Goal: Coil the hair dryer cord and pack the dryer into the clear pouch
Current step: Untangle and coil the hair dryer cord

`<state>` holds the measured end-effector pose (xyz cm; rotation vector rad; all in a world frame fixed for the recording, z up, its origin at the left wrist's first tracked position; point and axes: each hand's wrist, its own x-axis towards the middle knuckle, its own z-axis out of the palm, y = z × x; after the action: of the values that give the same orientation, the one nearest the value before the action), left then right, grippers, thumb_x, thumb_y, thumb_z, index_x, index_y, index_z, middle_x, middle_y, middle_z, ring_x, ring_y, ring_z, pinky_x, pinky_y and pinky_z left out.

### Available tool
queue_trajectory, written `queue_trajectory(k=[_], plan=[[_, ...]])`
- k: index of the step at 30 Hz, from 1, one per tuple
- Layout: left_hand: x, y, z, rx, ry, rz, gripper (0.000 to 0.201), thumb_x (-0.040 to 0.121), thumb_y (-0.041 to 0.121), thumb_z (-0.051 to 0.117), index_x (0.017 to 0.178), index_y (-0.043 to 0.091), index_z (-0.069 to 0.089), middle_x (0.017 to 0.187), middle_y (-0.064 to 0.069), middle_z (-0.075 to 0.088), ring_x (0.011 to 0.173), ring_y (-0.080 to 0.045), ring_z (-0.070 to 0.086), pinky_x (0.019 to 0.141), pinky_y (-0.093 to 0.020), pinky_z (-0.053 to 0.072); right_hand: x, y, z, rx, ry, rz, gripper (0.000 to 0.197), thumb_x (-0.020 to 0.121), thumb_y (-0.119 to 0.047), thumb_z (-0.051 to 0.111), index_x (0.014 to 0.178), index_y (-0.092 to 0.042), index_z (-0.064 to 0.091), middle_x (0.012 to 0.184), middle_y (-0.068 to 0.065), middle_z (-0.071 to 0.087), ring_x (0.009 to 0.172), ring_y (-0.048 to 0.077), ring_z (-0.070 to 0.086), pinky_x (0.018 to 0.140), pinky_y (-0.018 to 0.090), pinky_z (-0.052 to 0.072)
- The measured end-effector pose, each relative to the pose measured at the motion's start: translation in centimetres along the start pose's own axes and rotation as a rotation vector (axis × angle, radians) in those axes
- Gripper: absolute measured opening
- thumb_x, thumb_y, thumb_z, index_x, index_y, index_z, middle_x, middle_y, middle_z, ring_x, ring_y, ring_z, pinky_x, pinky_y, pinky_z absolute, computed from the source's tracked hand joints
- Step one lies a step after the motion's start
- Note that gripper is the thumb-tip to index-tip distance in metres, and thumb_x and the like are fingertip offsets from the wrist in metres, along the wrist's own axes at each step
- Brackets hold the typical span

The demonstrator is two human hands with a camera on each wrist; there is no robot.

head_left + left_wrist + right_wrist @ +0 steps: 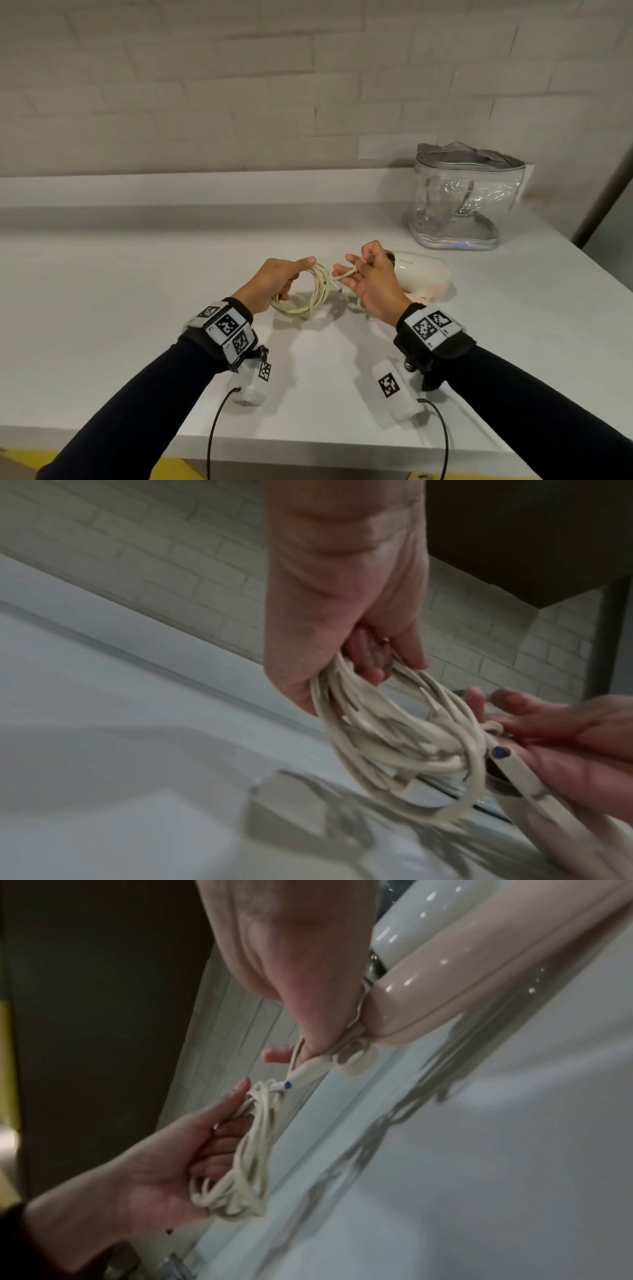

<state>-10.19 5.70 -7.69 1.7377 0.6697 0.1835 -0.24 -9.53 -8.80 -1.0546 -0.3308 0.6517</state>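
Cream cord [310,291] hangs in loops from the left hand [274,282], whose fingers curl through the coil just above the surface [137,291]. Its free end with the plug runs rightward into the right hand [368,279] — pinched there, nearer the hair dryer [423,272]. Behind, well apart, the clear pouch [467,202] stands upright — zipped, it seems.

Left hand [274,282] curled closed, thumb straight; right hand [371,279] pinching, palm up.
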Motion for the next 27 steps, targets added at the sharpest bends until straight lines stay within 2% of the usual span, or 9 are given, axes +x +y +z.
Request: queue_trajectory(k=[2,5,8,10,13,18,21,24,27], plan=[[-0.2,-0.2,0.3,0.047,-0.003,0.039,0.047,0.077,0.042,0.069,0.052,0.019,0.037,0.048,0.004,0.023,0.041,-0.012,0.018,0.038,-0.02,0.023,0.0,0.1,-0.3,-0.096,-0.052,0.089,0.029,0.095,0.006,0.027,0.094,-0.021,0.037,0.11,0.018,0.045,0.077,0.026,0.063,0.066,0.031,0.059],[-0.7,-0.3,1.1,0.155,-0.035,0.117,0.054,0.076,0.04,0.071,0.048,0.018,0.03,0.043,0.005,0.02,0.034,-0.01,0.015,0.035,-0.019,0.017,0.6,0.1,-0.2,-0.133,0.008,0.336,0.053,0.096,0.003,0.025,0.133,-0.035,0.018,0.115,0.022,0.044,0.069,0.023,0.058,0.056,0.036,0.058],[-1.0,0.0,1.7,0.221,-0.018,0.166,0.052,0.073,0.039,0.073,0.05,0.014,0.034,0.041,0.009,0.018,0.033,-0.007,0.014,0.036,-0.017,0.014,1.7,-0.1,0.4,-0.174,0.045,0.471,0.066,0.095,0.002,0.024,0.142,-0.037,0.001,0.108,0.019,0.045,0.062,0.018,0.051,0.054,0.036,0.056],[-0.9,0.3,1.8,0.274,-0.017,0.197,0.052,0.071,0.039,0.075,0.048,0.013,0.036,0.037,0.012,0.019,0.033,-0.008,0.016,0.037,-0.017,0.014,1.9,-0.5,0.8,-0.464,-0.071,0.523,0.058,0.091,0.004,0.031,0.14,-0.024,0.017,0.096,0.017,0.05,0.062,0.019,0.053,0.058,0.038,0.055],[-0.9,0.6,1.6,0.332,-0.035,0.22,0.05,0.071,0.039,0.076,0.045,0.016,0.039,0.031,0.012,0.022,0.033,-0.007,0.02,0.04,-0.017,0.016,1.3,-1.2,1.0,-0.784,-0.248,0.442,0.018,0.085,0.006,0.042,0.095,-0.004,0.054,0.079,0.011,0.056,0.056,0.015,0.054,0.054,0.027,0.045],[-1.6,1.4,1.8,0.229,-0.115,0.274,0.029,0.082,0.02,0.068,0.057,0.008,0.058,0.029,0.015,0.042,0.026,0.001,0.035,0.035,-0.004,0.024,1.4,-1.4,0.7,-0.212,-0.162,0.522,0.017,0.094,-0.007,0.039,0.097,-0.005,0.055,0.086,0.013,0.06,0.074,0.023,0.06,0.066,0.03,0.052],[-1.4,1.7,2.2,0.18,-0.132,0.287,0.035,0.08,0.02,0.069,0.053,0.009,0.05,0.031,0.014,0.041,0.026,-0.001,0.031,0.034,-0.007,0.023,2.0,-0.8,1.3,-0.215,-0.177,0.639,0.03,0.094,-0.006,0.029,0.097,0.004,0.057,0.084,0.016,0.059,0.07,0.023,0.059,0.069,0.033,0.055],[-1.1,1.4,2.4,0.168,-0.14,0.28,0.031,0.079,0.021,0.07,0.059,0.004,0.053,0.031,0.014,0.041,0.026,-0.001,0.031,0.034,-0.009,0.023,2.0,-0.8,2.0,-0.264,-0.281,0.706,0.022,0.088,-0.005,0.043,0.101,0.006,0.057,0.087,0.019,0.062,0.077,0.025,0.064,0.081,0.033,0.055],[-1.2,1.2,2.6,0.151,-0.175,0.29,0.028,0.08,0.019,0.07,0.061,0.003,0.056,0.034,0.013,0.046,0.028,-0.001,0.034,0.035,-0.009,0.025,3.2,0.6,1.8,-0.387,-0.176,0.714,0.014,0.09,-0.007,0.048,0.095,0.002,0.058,0.062,0.01,0.068,0.056,0.017,0.067,0.074,0.023,0.057]])
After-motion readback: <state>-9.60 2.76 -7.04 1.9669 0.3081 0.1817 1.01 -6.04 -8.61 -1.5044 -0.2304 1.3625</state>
